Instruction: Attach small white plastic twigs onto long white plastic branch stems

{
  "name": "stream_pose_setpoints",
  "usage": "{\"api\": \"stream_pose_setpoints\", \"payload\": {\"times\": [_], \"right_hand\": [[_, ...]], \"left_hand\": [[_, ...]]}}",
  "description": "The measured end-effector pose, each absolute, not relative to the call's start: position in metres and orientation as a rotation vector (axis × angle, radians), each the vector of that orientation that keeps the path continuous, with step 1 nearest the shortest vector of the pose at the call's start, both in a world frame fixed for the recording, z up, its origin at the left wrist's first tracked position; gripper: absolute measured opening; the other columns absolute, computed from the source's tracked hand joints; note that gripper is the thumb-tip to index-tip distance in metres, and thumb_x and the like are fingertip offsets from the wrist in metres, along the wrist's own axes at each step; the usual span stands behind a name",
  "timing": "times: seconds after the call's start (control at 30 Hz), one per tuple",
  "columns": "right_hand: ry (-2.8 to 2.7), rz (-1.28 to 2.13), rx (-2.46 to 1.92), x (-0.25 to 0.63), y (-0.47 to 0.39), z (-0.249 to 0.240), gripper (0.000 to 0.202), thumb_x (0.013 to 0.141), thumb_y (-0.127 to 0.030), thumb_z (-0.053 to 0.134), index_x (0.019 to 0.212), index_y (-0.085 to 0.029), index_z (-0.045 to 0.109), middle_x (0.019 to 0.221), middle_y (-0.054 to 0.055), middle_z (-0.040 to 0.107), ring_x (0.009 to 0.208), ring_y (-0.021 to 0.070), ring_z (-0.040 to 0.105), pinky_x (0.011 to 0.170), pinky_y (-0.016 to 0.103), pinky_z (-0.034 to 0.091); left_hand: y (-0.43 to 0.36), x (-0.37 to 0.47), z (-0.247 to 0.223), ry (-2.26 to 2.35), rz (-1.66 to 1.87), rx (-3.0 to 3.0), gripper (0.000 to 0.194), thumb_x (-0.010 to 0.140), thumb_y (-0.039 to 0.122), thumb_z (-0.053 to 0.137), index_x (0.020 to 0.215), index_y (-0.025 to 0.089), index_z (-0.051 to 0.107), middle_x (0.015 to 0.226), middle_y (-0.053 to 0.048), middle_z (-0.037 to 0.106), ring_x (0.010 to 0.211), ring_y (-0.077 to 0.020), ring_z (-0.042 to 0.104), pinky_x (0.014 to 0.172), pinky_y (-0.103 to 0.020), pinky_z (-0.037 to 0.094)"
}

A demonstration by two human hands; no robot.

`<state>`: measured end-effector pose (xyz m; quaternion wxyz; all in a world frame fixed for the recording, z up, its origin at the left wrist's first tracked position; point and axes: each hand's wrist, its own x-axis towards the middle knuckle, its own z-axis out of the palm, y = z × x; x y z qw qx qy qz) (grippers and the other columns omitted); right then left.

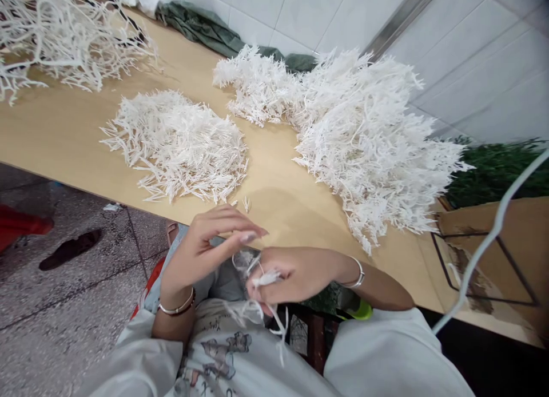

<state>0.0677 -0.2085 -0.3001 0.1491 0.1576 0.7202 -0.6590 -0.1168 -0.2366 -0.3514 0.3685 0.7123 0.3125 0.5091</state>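
In the head view, three white masses are counted on the table (274, 151): one tangle of branched stems (81, 39) at the far left, one pile of short sprigs (184, 145) nearer the middle, and one large heap of bushy sprigs (373, 139) spread along the right, against the wall. A small loose piece (246, 204) is seen just beside the pile, near the table's front edge. One cuff is worn on each wrist, with a dark bracelet added on the left.

By the right hand (291, 274), curled with its back turned up, a white sprig (268, 278) is gripped over the lap; thin white strands (281, 331) are seen hanging below it. The left hand (210, 242) is held just beside it, fingers stretched and thumb brought narrowly beneath; whether anything is pinched there cannot be told.

Both hands are placed at the front edge. Beyond them, a strip of tan tabletop is left between pile and heap, and the right forearm is bordered by the heap's lower fringe.
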Motion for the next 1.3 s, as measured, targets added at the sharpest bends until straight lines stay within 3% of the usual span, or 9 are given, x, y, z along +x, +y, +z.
{"api": "stream_pose_setpoints", "payload": {"times": [0.1, 0.17, 0.33, 0.43, 0.8, 1.03, 1.17, 1.23, 1.3], "right_hand": [[2.097, -1.732, 0.224, 0.066, -0.210, -0.297, 0.020, 0.083, -0.009, 0.047, 0.066, -0.011, 0.058, 0.057, -0.004, 0.050, 0.050, 0.0044, 0.042, 0.053, 0.016, 0.034], [2.098, -1.695, 0.123, 0.065, -0.211, -0.298, 0.019, 0.083, -0.009, 0.049, 0.065, -0.011, 0.057, 0.056, -0.005, 0.049, 0.050, 0.0038, 0.043, 0.055, 0.015, 0.035], [2.128, -1.653, 0.071, 0.064, -0.212, -0.303, 0.020, 0.083, -0.010, 0.051, 0.064, -0.012, 0.055, 0.054, -0.006, 0.047, 0.049, 0.0031, 0.041, 0.055, 0.014, 0.035], [2.138, -1.670, 0.079, 0.065, -0.212, -0.305, 0.019, 0.084, -0.011, 0.051, 0.066, -0.012, 0.056, 0.054, -0.006, 0.046, 0.049, 0.0033, 0.041, 0.054, 0.014, 0.034], [2.024, -2.033, 0.506, 0.066, -0.212, -0.308, 0.028, 0.092, -0.018, 0.044, 0.068, -0.011, 0.058, 0.049, -0.007, 0.041, 0.041, 0.0023, 0.034, 0.042, 0.014, 0.028], [1.832, -2.324, 0.588, 0.069, -0.204, -0.318, 0.029, 0.092, -0.026, 0.045, 0.069, -0.011, 0.056, 0.049, -0.008, 0.040, 0.035, 0.0018, 0.033, 0.038, 0.016, 0.027], [1.988, -2.163, 0.676, 0.071, -0.203, -0.313, 0.033, 0.091, -0.032, 0.046, 0.067, -0.012, 0.055, 0.052, -0.006, 0.044, 0.038, 0.0022, 0.034, 0.039, 0.017, 0.028], [2.147, -2.046, 0.778, 0.072, -0.203, -0.312, 0.028, 0.089, -0.030, 0.050, 0.069, -0.012, 0.056, 0.057, -0.005, 0.049, 0.043, 0.0030, 0.037, 0.042, 0.017, 0.030], [2.302, -1.956, 0.901, 0.072, -0.205, -0.313, 0.018, 0.084, -0.025, 0.055, 0.072, -0.012, 0.056, 0.061, -0.005, 0.049, 0.050, 0.0042, 0.040, 0.047, 0.018, 0.032]], "left_hand": [[-0.227, -0.116, -0.360, 1.174, 1.249, 2.015, 0.017, 0.087, 0.029, 0.060, 0.097, 0.021, 0.071, 0.092, -0.006, 0.072, 0.088, -0.0197, 0.061, 0.080, -0.034, 0.048], [-0.219, -0.113, -0.365, 1.431, 1.207, 2.174, 0.037, 0.082, 0.035, 0.065, 0.116, 0.022, 0.064, 0.113, -0.010, 0.066, 0.108, -0.0268, 0.056, 0.094, -0.043, 0.043], [-0.204, -0.109, -0.367, 1.802, 1.236, 2.290, 0.090, 0.068, 0.057, 0.071, 0.145, 0.028, 0.033, 0.159, -0.010, 0.010, 0.144, -0.0426, -0.002, 0.112, -0.066, -0.001], [-0.196, -0.111, -0.366, 1.798, 1.114, 2.329, 0.097, 0.069, 0.062, 0.067, 0.149, 0.025, 0.025, 0.159, -0.011, 0.000, 0.142, -0.0428, -0.012, 0.110, -0.067, -0.007], [-0.173, -0.124, -0.359, 1.822, 1.011, 2.399, 0.082, 0.081, 0.052, 0.060, 0.149, 0.027, 0.023, 0.159, -0.009, 0.000, 0.144, -0.0361, -0.009, 0.111, -0.064, -0.014], [-0.181, -0.122, -0.350, 1.637, 1.155, 2.318, 0.071, 0.078, 0.056, 0.061, 0.141, 0.033, 0.039, 0.160, -0.003, 0.005, 0.145, -0.0370, -0.007, 0.111, -0.064, -0.013], [-0.210, -0.122, -0.332, 1.181, 1.256, 2.181, 0.049, 0.086, 0.048, 0.055, 0.131, 0.029, 0.053, 0.151, -0.006, 0.034, 0.142, -0.0295, 0.026, 0.116, -0.051, 0.021], [-0.224, -0.120, -0.324, 0.931, 1.168, 2.165, 0.037, 0.082, 0.040, 0.064, 0.116, 0.026, 0.065, 0.125, -0.007, 0.062, 0.119, -0.0239, 0.055, 0.103, -0.040, 0.043], [-0.232, -0.117, -0.320, 0.831, 1.098, 2.173, 0.023, 0.080, 0.029, 0.068, 0.103, 0.025, 0.071, 0.101, -0.005, 0.071, 0.095, -0.0185, 0.066, 0.086, -0.031, 0.052]]}}
